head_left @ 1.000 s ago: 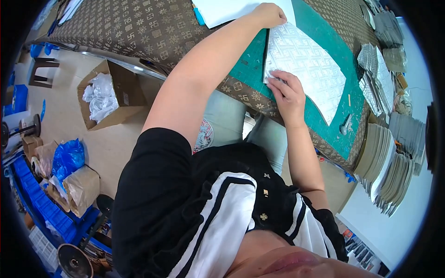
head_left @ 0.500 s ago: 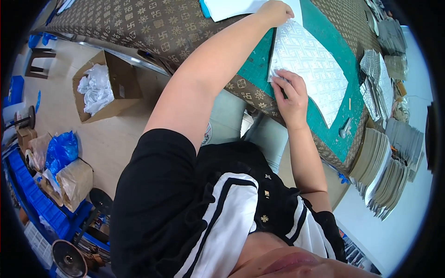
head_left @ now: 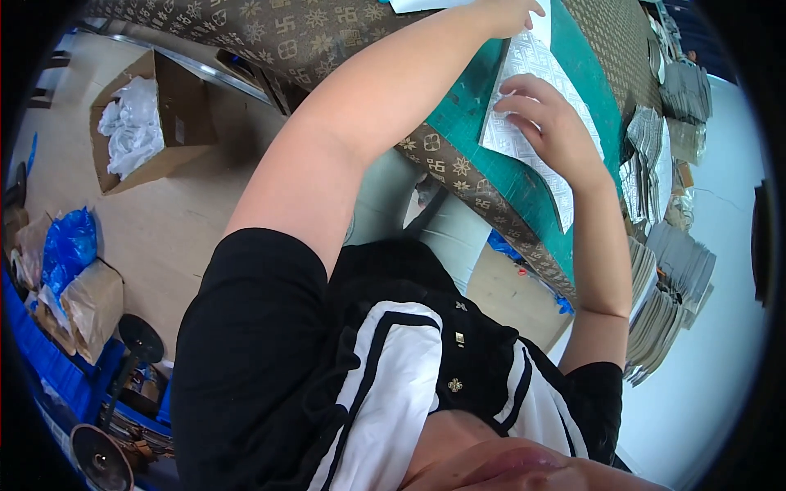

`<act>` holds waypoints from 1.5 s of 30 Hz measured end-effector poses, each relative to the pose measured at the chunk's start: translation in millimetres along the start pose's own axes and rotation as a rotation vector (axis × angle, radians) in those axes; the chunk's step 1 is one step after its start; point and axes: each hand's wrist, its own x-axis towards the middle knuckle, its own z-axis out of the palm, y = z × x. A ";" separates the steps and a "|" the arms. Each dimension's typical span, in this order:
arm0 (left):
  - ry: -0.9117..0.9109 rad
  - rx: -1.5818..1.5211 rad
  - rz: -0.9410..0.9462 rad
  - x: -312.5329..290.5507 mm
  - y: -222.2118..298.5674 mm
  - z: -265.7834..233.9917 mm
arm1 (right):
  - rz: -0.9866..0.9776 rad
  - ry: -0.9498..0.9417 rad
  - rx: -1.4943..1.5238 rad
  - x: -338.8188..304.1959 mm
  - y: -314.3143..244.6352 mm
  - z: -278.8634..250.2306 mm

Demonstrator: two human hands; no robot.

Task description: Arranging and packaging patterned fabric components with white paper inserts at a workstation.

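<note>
A white fan-shaped sheet (head_left: 534, 56) with a raised geometric pattern lies on a green cutting mat (head_left: 467, 102). My left hand (head_left: 509, 18) is at the sheet's narrow far end, its fingers apart and partly cut off by the upper frame edge. Over the sheet's middle is my right hand (head_left: 561, 135), open with fingers spread and slightly bent. Whether those fingertips touch the sheet I cannot tell. Plain white paper (head_left: 544, 29) shows beside the narrow end. My right hand and forearm hide part of the sheet and mat.
A brown patterned cloth (head_left: 327, 41) covers the table under the mat. Silvery patterned pieces (head_left: 645, 164) and grey stacks (head_left: 655, 331) stand along the right side. On the floor at left are a cardboard box (head_left: 190, 123) with clear plastic, a blue bag (head_left: 70, 245) and brown paper (head_left: 94, 307).
My right hand has left the sheet's near left corner and moved right, over its middle. The left hand has shifted slightly up and right, its fingers now more spread. The whole view has shifted.
</note>
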 end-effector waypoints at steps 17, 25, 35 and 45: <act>-0.058 -0.368 0.439 8.0 -45.1 -22.3 | -0.212 -0.487 -0.154 60.3 0.5 -12.3; -0.063 -0.382 0.389 3.3 -40.8 -28.4 | -0.235 -0.591 -0.202 72.0 1.0 -13.1; -0.169 -0.150 0.200 -5.8 -26.4 -44.5 | -0.278 -0.590 -0.189 77.7 1.2 -9.8; -0.195 -0.253 0.428 -2.6 -34.8 -41.6 | -0.331 -0.490 -0.304 68.4 -3.3 -5.7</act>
